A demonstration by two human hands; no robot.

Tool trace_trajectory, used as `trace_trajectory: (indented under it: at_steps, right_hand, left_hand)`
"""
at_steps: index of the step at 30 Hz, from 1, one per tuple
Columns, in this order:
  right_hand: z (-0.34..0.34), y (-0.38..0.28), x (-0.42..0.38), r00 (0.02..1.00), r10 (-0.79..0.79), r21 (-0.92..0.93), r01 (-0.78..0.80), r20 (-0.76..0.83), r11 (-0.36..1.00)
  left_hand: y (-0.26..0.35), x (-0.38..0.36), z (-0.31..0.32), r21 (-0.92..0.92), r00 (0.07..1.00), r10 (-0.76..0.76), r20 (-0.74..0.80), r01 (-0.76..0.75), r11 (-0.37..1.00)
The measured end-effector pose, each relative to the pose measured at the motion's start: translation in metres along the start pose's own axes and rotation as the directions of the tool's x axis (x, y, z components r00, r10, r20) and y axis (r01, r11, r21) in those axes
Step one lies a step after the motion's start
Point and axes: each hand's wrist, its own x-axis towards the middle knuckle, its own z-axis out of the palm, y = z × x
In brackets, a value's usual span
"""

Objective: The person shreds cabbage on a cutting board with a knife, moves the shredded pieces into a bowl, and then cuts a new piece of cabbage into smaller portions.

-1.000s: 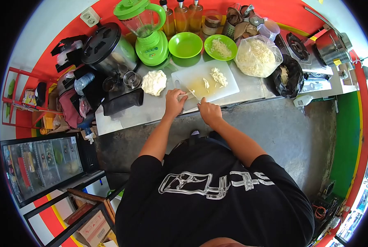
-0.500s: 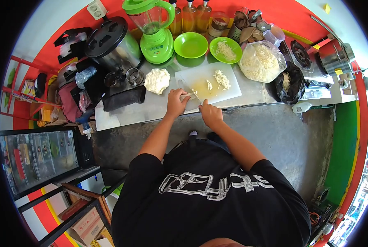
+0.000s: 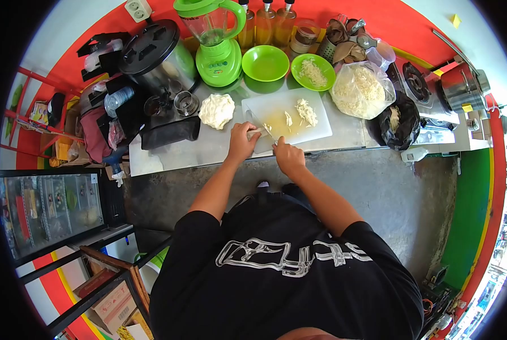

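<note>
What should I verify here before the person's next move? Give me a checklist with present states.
1. Knife in the right hand: ok, grip closed on it.
2. Piece held by the left hand: ok.
3. Left fingertips clear of the blade: cannot tell, too small to judge the gap.
4. Board resting on the counter: ok.
5. Cut bits in one pile: not ok, a smaller clump lies apart.
</note>
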Motion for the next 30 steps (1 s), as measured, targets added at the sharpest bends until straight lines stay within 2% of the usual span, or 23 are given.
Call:
trace_trajectory:
  at_steps: [2,5,9,14,18,21,23,26,30]
  right_hand:
    - [-0.005,0.002,0.005,0.998,-0.048,0.025,0.049,-0.027,0.998]
    - [-0.016,0.002,0.005,0.997,-0.073,-0.007,0.073,-0.012,0.997]
    - [-0.018,0.003,-0.003,0.998,-0.070,0.020,0.070,-0.008,0.997]
    - [-0.006,-0.008,0.010,1.000,0.006,0.021,-0.007,0.018,1.000]
    - [-0.011,-0.010,0.015,1.000,-0.017,0.049,0.018,-0.020,0.999]
    - [-0.017,-0.005,0.005,0.999,-0.034,0.052,0.035,-0.013,0.998]
    - [-0.022,-0.002,-0.004,0.999,-0.037,0.047,0.036,0.010,0.998]
    - [-0.017,0.003,-0.016,1.000,-0.023,0.069,0.022,0.012,0.997]
    - [-0.006,-0.003,-0.012,0.998,0.032,0.070,-0.036,0.059,0.997]
  left_hand:
    - [0.002,0.000,0.000,0.000,0.999,-0.046,-0.018,0.046,0.999]
    - [-0.003,0.000,0.001,0.002,1.000,-0.023,0.011,0.023,1.000]
    - [-0.005,0.000,0.003,0.005,0.999,-0.034,0.012,0.034,0.999]
    - [-0.003,-0.001,0.002,0.018,1.000,-0.030,-0.007,0.030,0.999]
    - [-0.002,0.000,-0.001,-0.002,0.999,0.016,0.035,-0.016,1.000]
    - [0.000,-0.001,0.002,-0.008,1.000,-0.014,-0.014,0.014,1.000]
    - [0.001,-0.001,0.001,0.066,0.999,0.032,0.002,-0.032,0.997]
    - [-0.004,-0.001,0.003,0.061,0.995,0.100,-0.023,-0.099,0.993]
    - [0.000,-0.001,0.002,0.090,0.994,0.109,-0.010,-0.108,0.990]
